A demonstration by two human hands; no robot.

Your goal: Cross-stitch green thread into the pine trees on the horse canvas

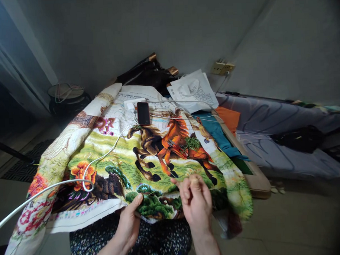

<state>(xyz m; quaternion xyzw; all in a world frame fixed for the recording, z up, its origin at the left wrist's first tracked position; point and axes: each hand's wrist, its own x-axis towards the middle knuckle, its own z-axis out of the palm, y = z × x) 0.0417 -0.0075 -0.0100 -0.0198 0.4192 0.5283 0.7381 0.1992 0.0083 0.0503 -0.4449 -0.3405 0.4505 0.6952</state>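
Note:
A large cross-stitch cloth (117, 138) with horses, flowers and greenery is spread before me, its left side rolled up. My left hand (130, 220) grips the near edge, thumb on top and fingers hidden underneath. Above the cloth, to the right, my right hand (196, 201) is closed with thumb and fingers pinched together; whatever they hold is too small to make out. Beyond it, a tangle of green thread (193, 143) lies on the orange horse, beside small red-handled scissors (178, 148). A dark-screened phone (143, 113) rests farther back on the cloth.
A white cable (46, 188) loops across the cloth's left side. White printed bags (192, 91) and a black bag (146, 74) lie at the back by the wall. A wall socket (223, 68) has a plug in it. A round stool (67, 92) stands at left.

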